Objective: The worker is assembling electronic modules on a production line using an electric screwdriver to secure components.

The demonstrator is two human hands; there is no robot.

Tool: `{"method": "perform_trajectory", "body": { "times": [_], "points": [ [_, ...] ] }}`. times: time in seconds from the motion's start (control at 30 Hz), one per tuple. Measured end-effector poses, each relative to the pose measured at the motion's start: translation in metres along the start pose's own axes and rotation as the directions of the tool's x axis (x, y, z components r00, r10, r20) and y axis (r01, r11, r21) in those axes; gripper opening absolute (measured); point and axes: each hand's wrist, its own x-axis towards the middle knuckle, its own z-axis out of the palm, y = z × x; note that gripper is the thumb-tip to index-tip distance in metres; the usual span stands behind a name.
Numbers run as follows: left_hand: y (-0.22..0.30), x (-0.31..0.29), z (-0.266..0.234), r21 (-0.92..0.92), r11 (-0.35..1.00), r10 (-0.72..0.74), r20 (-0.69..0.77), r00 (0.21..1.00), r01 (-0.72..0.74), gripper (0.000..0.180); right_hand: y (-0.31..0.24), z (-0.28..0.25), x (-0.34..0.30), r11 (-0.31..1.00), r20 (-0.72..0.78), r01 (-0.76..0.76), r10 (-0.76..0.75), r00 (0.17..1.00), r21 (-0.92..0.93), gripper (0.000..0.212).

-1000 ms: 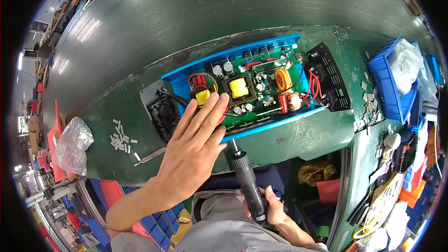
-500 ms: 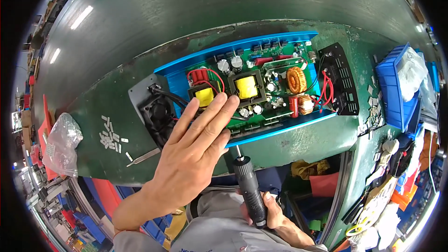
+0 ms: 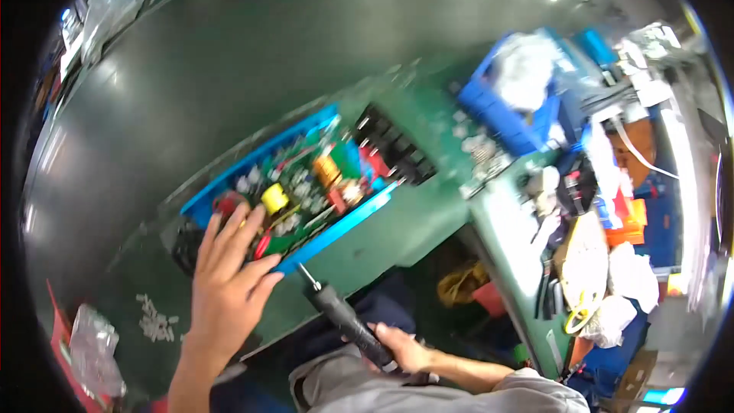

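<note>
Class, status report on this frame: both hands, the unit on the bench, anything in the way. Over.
Left hand flat on circuit board in blue case. Right hand grips black screwdriver, tip just short of case edge. Nothing between tip and case.

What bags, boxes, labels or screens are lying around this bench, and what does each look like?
Clear bag: lower left bench edge, crumpled, small pale parts beside it.
Blue bin: right of the circuit board, boxy, holding a whitish bag.
Orange box: far right, among clutter.
No screen or readable label shows; the picture is blurred.
</note>
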Motion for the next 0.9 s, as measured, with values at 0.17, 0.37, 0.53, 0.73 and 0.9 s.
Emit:
{"method": "perform_trajectory", "body": {
  "times": [0.17, 0.37, 0.53, 0.73, 0.9],
  "points": [
    [-0.022, 0.035, -0.02, -0.31, 0.95, -0.115, -0.255, 0.96, 0.031, 0.034, 0.039, -0.044, -0.027, 0.951, -0.231, 0.303, -0.309, 0.923, -0.061, 0.054],
    [-0.06, 0.067, -0.015, -0.098, 0.939, -0.331, -0.004, 0.943, 0.33, 0.029, -0.016, -0.052, -0.038, 0.864, -0.49, 0.489, -0.48, 0.728, -0.121, 0.074],
    [-0.062, 0.093, -0.006, 0.196, 0.935, -0.316, 0.089, 0.944, 0.295, 0.048, -0.046, -0.064, -0.045, 0.853, -0.547, 0.471, -0.51, 0.663, -0.224, 0.053],
    [-0.079, 0.103, 0.013, 0.395, 0.907, -0.182, 0.062, 0.981, 0.143, 0.056, -0.094, -0.082, -0.039, 0.846, -0.597, 0.24, -0.511, 0.618, -0.476, 0.024],
    [-0.085, 0.1, 0.017, 0.437, 0.899, -0.072, 0.078, 0.994, 0.031, 0.052, -0.12, -0.107, -0.02, 0.737, -0.562, 0.242, -0.65, 0.512, -0.631, 0.047]
  ]
}}
